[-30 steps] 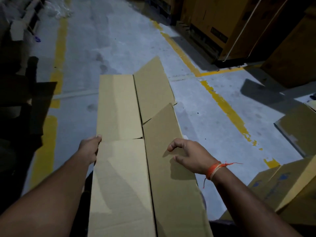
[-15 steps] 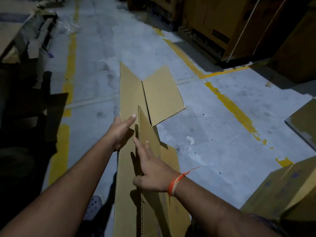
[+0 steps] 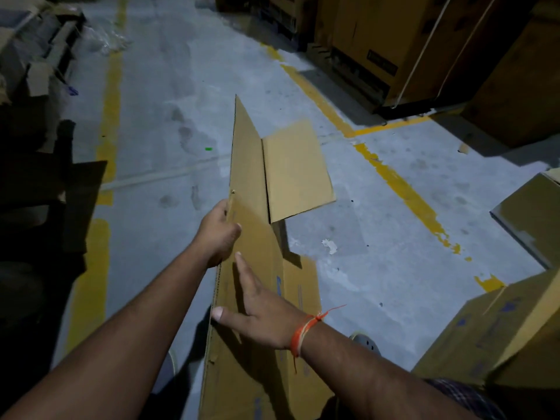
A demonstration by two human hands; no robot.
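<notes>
A flattened brown cardboard box stands folded in front of me over the grey floor, its far flaps pointing away and spread apart. My left hand grips the box's left edge, thumb on the near face and fingers behind it. My right hand, with an orange thread at the wrist, lies with straight fingers flat against the near panel, thumb at the corrugated left edge. The box's lower end runs out of view at the bottom.
Yellow lines cross the concrete floor. Tall brown cartons on a pallet stand at the back right. More cartons sit at the right, close to my arm. Dark stacked cardboard and scraps line the left side.
The box was lying open and flat a second ago; it has been folded together along its middle crease. My left hand moved in to grip the edge, my right hand flattened onto the panel.
</notes>
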